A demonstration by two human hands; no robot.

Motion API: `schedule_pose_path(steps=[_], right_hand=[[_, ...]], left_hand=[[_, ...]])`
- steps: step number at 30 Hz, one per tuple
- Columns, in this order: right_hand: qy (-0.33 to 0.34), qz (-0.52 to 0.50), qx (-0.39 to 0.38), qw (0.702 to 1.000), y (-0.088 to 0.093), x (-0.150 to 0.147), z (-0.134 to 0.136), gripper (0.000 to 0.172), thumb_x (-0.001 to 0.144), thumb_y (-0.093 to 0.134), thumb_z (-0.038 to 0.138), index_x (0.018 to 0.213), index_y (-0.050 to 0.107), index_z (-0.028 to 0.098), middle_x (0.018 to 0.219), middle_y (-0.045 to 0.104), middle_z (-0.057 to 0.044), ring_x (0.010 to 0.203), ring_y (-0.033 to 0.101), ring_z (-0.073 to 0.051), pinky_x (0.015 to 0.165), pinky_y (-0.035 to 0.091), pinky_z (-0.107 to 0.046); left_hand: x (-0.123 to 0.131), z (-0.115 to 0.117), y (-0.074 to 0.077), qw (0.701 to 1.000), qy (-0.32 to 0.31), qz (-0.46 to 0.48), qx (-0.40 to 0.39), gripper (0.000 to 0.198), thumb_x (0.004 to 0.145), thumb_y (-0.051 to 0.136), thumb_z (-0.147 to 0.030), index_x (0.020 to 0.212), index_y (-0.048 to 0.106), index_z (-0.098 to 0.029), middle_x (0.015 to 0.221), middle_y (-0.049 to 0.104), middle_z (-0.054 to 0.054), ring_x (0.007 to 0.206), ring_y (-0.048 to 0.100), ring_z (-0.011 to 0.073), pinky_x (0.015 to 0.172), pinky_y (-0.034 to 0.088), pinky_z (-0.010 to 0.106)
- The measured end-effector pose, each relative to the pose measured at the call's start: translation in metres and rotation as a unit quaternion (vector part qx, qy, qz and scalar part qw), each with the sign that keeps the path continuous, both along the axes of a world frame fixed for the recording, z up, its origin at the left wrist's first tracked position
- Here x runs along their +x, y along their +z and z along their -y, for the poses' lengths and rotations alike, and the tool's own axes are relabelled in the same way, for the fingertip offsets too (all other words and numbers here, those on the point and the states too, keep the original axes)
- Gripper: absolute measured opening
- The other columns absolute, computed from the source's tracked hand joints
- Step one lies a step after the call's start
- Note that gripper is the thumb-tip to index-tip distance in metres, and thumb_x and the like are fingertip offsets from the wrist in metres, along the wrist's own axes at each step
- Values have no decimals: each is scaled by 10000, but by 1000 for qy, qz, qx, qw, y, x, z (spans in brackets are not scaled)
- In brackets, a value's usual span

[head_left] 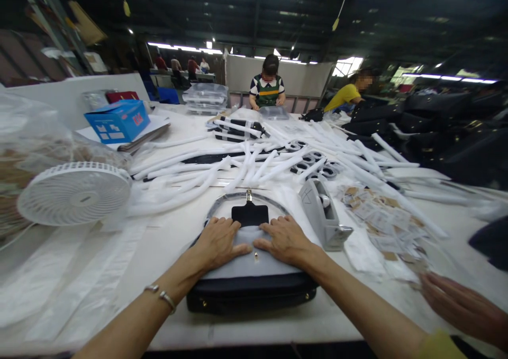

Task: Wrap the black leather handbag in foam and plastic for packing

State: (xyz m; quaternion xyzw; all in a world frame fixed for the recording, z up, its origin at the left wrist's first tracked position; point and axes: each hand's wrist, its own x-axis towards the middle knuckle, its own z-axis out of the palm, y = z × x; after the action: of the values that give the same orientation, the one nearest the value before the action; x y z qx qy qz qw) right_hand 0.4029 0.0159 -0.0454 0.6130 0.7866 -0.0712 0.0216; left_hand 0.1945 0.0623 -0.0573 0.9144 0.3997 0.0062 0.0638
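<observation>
Dark handbag (254, 294) lying flat near the table's (170, 253) front edge. Pale sheet (254, 265) already laid over its front, black tab (250, 214) uncovered, no tape seen on it. Left hand (218, 242) and right hand (286, 241) are pressed flat on the sheet, fingers spread and nothing gripped, forearms converging. Tape dispenser (323, 213) just beside, to the right.

Bare left hand (219, 244), right hand (286, 240); silver bangle (161, 294) at left wrist.

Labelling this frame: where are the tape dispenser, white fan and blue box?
tape dispenser (318, 211): head view, on its grey side.
white fan (80, 198): head view, on the grille's centre.
blue box (111, 129): head view, on its front face.
</observation>
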Motion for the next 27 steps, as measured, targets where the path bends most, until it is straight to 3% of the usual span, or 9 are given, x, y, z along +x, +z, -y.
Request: schedule_pose_path(steps=[6,11,16,22,27], right_hand=[[-21,-20,0,1000,-8,5,-7,642,930,304,675,1009,692,170,1031,711,-140,1013,613,-310,899,361,-418],[-40,-20,-12,999,-7,4,-8,674,936,273,676,1022,692,154,1071,705,-149,1054,598,-315,938,355,-415],[-44,-20,-29,998,0,5,-8,670,954,255,642,1014,705,149,1065,714,-154,1042,622,-310,925,377,-404],[-60,-7,-66,996,8,0,-16,715,971,168,616,989,735,180,1066,729,-144,1055,642,-305,958,374,-441],[-48,2,-112,993,19,0,-19,732,860,318,757,1040,726,177,1102,717,-169,1102,620,-354,978,373,-480]], left_hand=[[3,-7,-2,1000,6,-5,-19,590,882,422,-676,965,640,-134,931,705,140,912,645,325,851,419,430],[3,-11,-3,999,23,-2,-23,632,949,294,-617,949,681,-117,929,718,170,921,656,337,840,419,447],[1,-11,0,999,40,7,-19,663,990,180,-552,877,698,-152,869,732,119,875,665,287,816,419,426],[0,-9,-3,999,44,24,5,671,967,247,-597,846,715,-132,835,734,136,856,660,293,813,425,439],[-1,-3,-8,998,44,46,26,670,905,357,-679,853,732,-127,836,733,152,844,660,315,800,438,449]])
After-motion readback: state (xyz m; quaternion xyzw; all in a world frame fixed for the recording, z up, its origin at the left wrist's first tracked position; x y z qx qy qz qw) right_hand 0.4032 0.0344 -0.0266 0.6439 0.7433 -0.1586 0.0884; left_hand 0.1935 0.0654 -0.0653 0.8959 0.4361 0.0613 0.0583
